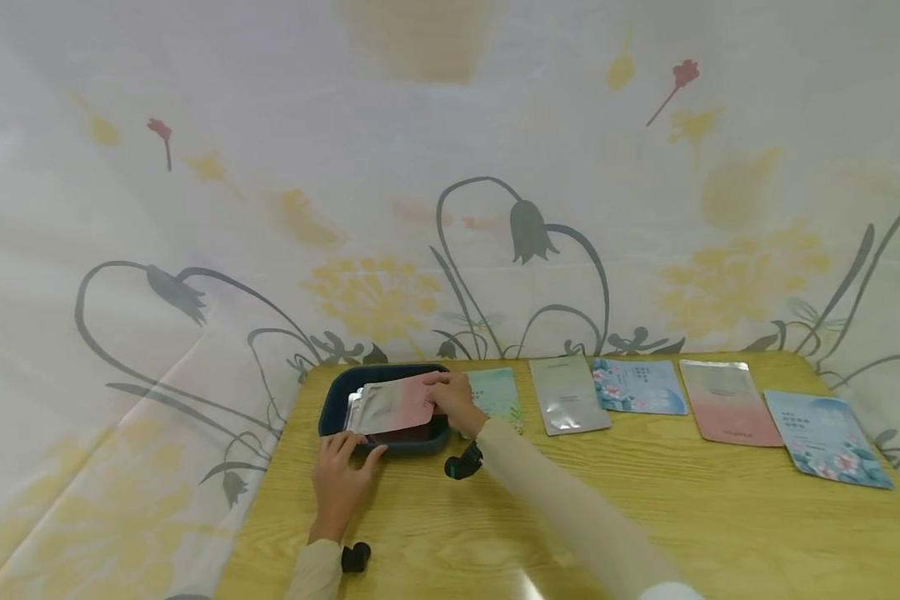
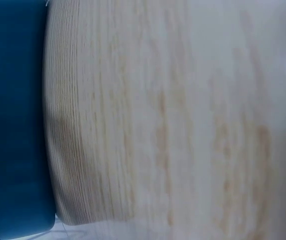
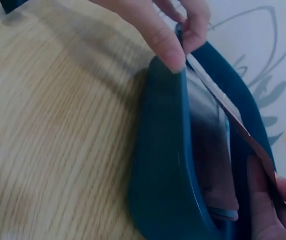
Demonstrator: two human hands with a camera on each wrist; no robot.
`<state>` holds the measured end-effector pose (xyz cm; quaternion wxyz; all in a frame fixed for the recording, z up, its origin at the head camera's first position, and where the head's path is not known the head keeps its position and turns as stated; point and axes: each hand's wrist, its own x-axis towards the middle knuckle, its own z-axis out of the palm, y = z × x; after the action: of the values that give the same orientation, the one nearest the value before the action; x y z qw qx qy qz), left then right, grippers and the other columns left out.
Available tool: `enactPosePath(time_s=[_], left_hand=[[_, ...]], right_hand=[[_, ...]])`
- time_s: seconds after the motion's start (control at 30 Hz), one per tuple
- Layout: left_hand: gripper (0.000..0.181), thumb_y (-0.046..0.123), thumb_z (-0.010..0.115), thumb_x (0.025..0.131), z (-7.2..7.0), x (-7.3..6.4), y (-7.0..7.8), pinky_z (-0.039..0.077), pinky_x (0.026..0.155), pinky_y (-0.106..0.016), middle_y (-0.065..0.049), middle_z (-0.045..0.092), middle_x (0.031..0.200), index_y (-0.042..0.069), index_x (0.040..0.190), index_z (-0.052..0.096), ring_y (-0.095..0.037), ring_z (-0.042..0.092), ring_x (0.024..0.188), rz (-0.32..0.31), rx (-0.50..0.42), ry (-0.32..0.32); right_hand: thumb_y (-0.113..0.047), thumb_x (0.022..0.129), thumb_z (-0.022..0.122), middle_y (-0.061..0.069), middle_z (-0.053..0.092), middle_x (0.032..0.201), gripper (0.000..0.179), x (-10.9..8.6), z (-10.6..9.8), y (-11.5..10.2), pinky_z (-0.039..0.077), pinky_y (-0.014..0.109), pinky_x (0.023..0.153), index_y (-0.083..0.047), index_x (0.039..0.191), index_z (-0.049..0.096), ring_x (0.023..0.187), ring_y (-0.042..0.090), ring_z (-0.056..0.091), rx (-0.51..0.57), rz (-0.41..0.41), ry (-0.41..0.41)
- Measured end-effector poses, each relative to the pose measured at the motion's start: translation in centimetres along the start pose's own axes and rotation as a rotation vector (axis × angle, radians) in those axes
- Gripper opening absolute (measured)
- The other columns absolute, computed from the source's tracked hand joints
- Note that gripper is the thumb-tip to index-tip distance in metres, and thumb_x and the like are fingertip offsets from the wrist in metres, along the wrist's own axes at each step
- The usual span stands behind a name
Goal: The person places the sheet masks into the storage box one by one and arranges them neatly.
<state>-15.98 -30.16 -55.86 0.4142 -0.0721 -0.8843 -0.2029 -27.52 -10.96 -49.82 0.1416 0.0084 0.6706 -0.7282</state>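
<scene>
A dark blue plastic bin (image 1: 412, 448) stands at the table's left end, with several flat sachets (image 3: 215, 170) inside it. My right hand (image 1: 457, 402) pinches the pink end of a pink-and-silver foil sachet (image 1: 399, 402), thumb on one face and fingers on the other. That sachet slants over the bin's opening, its silver end toward the left corner. At this corner my left hand (image 1: 339, 479) grips the bin's rim, its thumb (image 3: 173, 60) on the near side. Only the bin's blue wall (image 2: 15, 120) and bare tabletop appear in the left wrist view.
Right of the bin, a green sachet (image 1: 504, 392) lies partly behind the right hand. Farther along are a silver sachet (image 1: 568, 396), a blue floral one (image 1: 641, 386), a pink one (image 1: 729, 404) and another blue floral one (image 1: 828, 437). A flower-patterned sheet (image 1: 450, 250) hangs behind the table.
</scene>
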Motion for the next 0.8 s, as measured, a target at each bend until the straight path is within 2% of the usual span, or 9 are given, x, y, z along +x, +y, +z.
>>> enactPosePath(time_s=[0.13, 0.27, 0.4, 0.5, 0.57, 0.63, 0.7, 0.73, 0.8], left_hand=[[0.031, 0.029, 0.085, 0.066, 0.0, 0.0, -0.1, 0.049, 0.06, -0.045, -0.005, 0.061, 0.085, 0.008, 0.081, 0.066, -0.025, 0.052, 0.08, 0.002, 0.009, 0.004], [0.031, 0.03, 0.085, 0.067, 0.0, 0.0, -0.1, 0.049, 0.061, -0.044, -0.004, 0.061, 0.085, 0.009, 0.081, 0.066, -0.024, 0.053, 0.08, 0.009, 0.015, -0.001], [0.031, 0.031, 0.084, 0.068, 0.0, 0.0, 0.1, 0.049, 0.062, -0.044, -0.004, 0.061, 0.084, 0.009, 0.081, 0.066, -0.024, 0.052, 0.081, -0.008, 0.007, -0.018], [0.032, 0.031, 0.084, 0.068, 0.0, -0.1, 0.2, 0.05, 0.063, -0.044, -0.004, 0.06, 0.085, 0.009, 0.081, 0.066, -0.025, 0.052, 0.082, -0.02, 0.004, -0.024], [0.032, 0.031, 0.084, 0.068, 0.0, -0.1, 0.2, 0.05, 0.063, -0.044, -0.005, 0.06, 0.085, 0.009, 0.081, 0.066, -0.025, 0.052, 0.082, -0.024, 0.003, -0.028], [0.032, 0.031, 0.084, 0.068, 0.0, 0.0, 0.2, 0.05, 0.063, -0.044, -0.005, 0.061, 0.085, 0.009, 0.082, 0.066, -0.025, 0.052, 0.082, -0.022, 0.001, -0.031], [0.031, 0.031, 0.084, 0.069, 0.0, 0.0, 0.2, 0.05, 0.063, -0.044, -0.005, 0.06, 0.085, 0.009, 0.082, 0.066, -0.025, 0.052, 0.082, -0.018, -0.003, -0.032], [0.031, 0.031, 0.083, 0.069, 0.0, 0.0, 0.2, 0.049, 0.062, -0.044, -0.005, 0.06, 0.085, 0.009, 0.082, 0.066, -0.025, 0.052, 0.082, -0.015, -0.003, -0.029], [0.031, 0.03, 0.084, 0.069, -0.1, 0.1, 0.1, 0.049, 0.06, -0.044, -0.005, 0.06, 0.084, 0.009, 0.081, 0.065, -0.025, 0.052, 0.081, -0.006, -0.002, -0.018]], right_hand=[[0.011, 0.077, 0.055, 0.012, 0.064, 0.08, 0.035, 0.2, 1.4, 0.4, 0.046, 0.026, 0.047, 0.007, 0.111, 0.065, 0.047, 0.013, 0.05, -0.026, -0.015, -0.016], [0.01, 0.077, 0.054, 0.017, 0.066, 0.086, 0.039, 0.2, 1.9, 0.9, 0.043, 0.025, 0.045, 0.006, 0.114, 0.063, 0.049, 0.015, 0.051, -0.206, -0.071, -0.05], [0.008, 0.08, 0.052, 0.021, 0.066, 0.103, 0.037, 0.1, 1.9, 1.1, 0.048, 0.028, 0.053, 0.007, 0.115, 0.063, 0.07, 0.023, 0.059, -0.451, -0.163, -0.057], [0.008, 0.081, 0.053, 0.021, 0.062, 0.116, 0.037, 0.0, 1.8, 1.1, 0.053, 0.033, 0.066, 0.008, 0.117, 0.062, 0.098, 0.03, 0.059, -0.547, -0.174, -0.076], [0.008, 0.08, 0.054, 0.021, 0.061, 0.119, 0.04, -0.1, 1.9, 1.1, 0.053, 0.035, 0.068, 0.007, 0.119, 0.061, 0.104, 0.031, 0.058, -0.594, -0.169, -0.096], [0.009, 0.079, 0.055, 0.02, 0.064, 0.11, 0.038, -0.1, 1.9, 1.1, 0.051, 0.032, 0.064, 0.007, 0.117, 0.062, 0.092, 0.026, 0.059, -0.65, -0.178, -0.109], [0.012, 0.079, 0.053, 0.014, 0.063, 0.083, 0.021, -0.1, 2.0, 1.2, 0.043, 0.028, 0.052, 0.008, 0.095, 0.065, 0.065, 0.019, 0.052, -0.687, -0.187, -0.138], [0.013, 0.078, 0.052, 0.009, 0.056, 0.069, 0.012, -0.1, 2.1, 1.3, 0.038, 0.027, 0.047, 0.006, 0.081, 0.061, 0.055, 0.016, 0.043, -0.702, -0.197, -0.15], [0.015, 0.078, 0.051, 0.001, 0.033, 0.055, 0.027, -0.1, 2.3, 1.4, 0.027, 0.025, 0.043, -0.004, 0.061, 0.043, 0.046, 0.013, 0.025, -0.723, -0.215, -0.175]])
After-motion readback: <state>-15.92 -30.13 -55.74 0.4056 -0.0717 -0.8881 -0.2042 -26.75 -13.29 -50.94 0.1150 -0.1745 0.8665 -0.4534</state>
